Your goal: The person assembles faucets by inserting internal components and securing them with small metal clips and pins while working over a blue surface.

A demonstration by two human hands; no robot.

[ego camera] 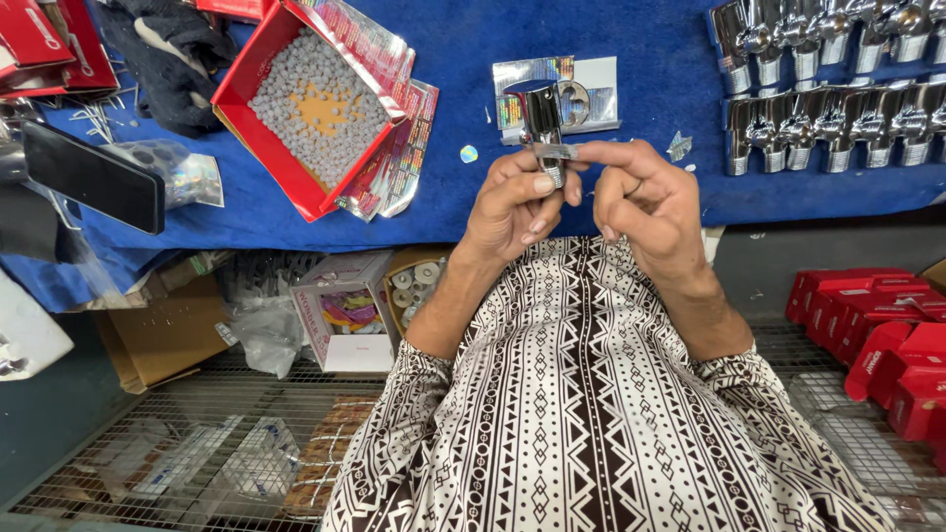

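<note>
The left hand (pixel 517 202) is closed around the lower end of a chrome valve fitting (pixel 541 123), thumb and curled fingers clamped on its threaded stem, so that the shiny body stands clear above the knuckles. The fitting is held over the near edge of the blue-covered table (pixel 591 187), in front of the person's patterned shirt (pixel 581 394). Its long axis runs nearly upright in the view, the broad body pointing away from the person and the narrow stem pointing down into the grasp.

Just right of that grip, the right hand (pixel 645 202) pinches with forefinger and thumb — the fingertips pressed on a thin pale strip (pixel 558 151) that crosses the fitting at the stem. The other fingers are loosely curled and hold nothing that can be seen.

How much of the stem lies inside the left fist is hidden, and what the strip is cannot be made out. Whether it is wound round the stem or only laid against it is not clear.

Up and left of the grip sits an open red box (pixel 236 84) filled with small grey pieces. Directly beyond the fitting lies a foil-printed packet (pixel 601 84). Far up to the right are rows of chrome fittings (pixel 838 123) — the top row is cut off by the frame edge.
</note>
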